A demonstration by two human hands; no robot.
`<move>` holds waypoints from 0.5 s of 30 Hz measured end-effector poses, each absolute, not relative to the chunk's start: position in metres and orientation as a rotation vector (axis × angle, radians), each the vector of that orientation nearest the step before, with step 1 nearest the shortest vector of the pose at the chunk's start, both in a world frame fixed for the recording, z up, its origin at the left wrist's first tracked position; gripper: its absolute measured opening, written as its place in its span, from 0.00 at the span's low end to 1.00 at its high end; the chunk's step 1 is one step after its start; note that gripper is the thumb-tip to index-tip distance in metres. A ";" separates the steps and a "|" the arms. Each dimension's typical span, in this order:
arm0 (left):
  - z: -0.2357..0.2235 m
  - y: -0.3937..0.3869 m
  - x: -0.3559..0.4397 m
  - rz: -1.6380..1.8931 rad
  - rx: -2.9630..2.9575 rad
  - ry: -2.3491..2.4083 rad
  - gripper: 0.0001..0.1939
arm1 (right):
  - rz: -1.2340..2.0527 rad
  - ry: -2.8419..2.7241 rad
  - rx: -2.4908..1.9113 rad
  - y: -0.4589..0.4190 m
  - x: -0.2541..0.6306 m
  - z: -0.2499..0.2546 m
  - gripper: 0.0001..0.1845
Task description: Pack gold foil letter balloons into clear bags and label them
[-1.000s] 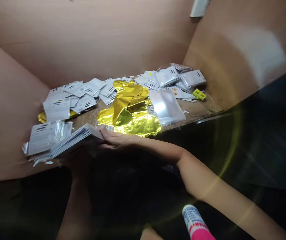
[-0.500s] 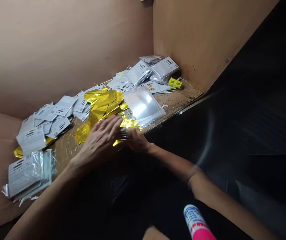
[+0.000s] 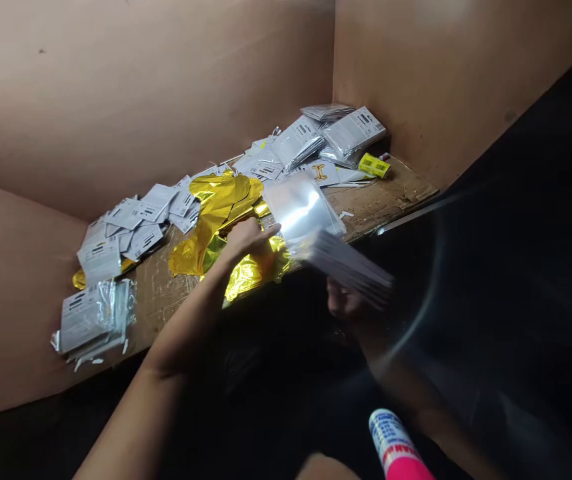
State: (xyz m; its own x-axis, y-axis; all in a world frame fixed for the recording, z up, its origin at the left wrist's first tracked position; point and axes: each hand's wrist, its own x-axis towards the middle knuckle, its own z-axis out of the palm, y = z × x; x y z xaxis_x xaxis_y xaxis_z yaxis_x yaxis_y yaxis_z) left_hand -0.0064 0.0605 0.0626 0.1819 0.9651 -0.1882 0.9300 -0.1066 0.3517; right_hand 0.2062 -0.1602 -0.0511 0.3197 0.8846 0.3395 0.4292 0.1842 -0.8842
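Note:
My right hand [image 3: 346,300] is closed on a thick stack of cards [image 3: 349,267], off the table's front edge, smeared by motion. Over the gold foil pieces [image 3: 216,200] lies my left hand [image 3: 249,240], one finger stretched toward a pile of clear plastic sleeves [image 3: 299,207]. Its other fingers are partly hidden, and I see nothing held in it. Beneath that hand, more crumpled gold foil [image 3: 246,277] reaches the table edge.
White printed cards [image 3: 143,240] lie scattered along the back left. Packed card bundles [image 3: 353,130] and a yellow label roll [image 3: 375,165] sit at the far right corner. Plastic-wrapped cards [image 3: 83,317] rest front left. A pink-and-white tube [image 3: 393,443] is low in view. Walls enclose the wooden table [image 3: 153,300].
The card stack, earlier between both hands, has moved right and toward me in my right hand. My left hand has left the stack and shifted right across the foil. The view has shifted.

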 end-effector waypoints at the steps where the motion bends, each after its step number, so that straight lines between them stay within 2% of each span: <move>1: 0.049 0.067 0.002 0.062 2.063 1.761 0.26 | 0.415 -1.233 -1.497 -0.172 0.218 -0.049 0.20; 5: 0.023 0.083 0.008 0.174 1.908 1.644 0.20 | 0.204 -1.021 -1.603 -0.201 0.245 -0.042 0.18; 9: 0.021 0.091 0.001 0.204 1.903 1.677 0.24 | 0.314 -0.935 -1.594 -0.207 0.249 -0.051 0.17; 15: 0.019 0.101 0.010 0.323 1.750 1.656 0.21 | 0.498 -0.901 -1.519 -0.201 0.249 -0.064 0.21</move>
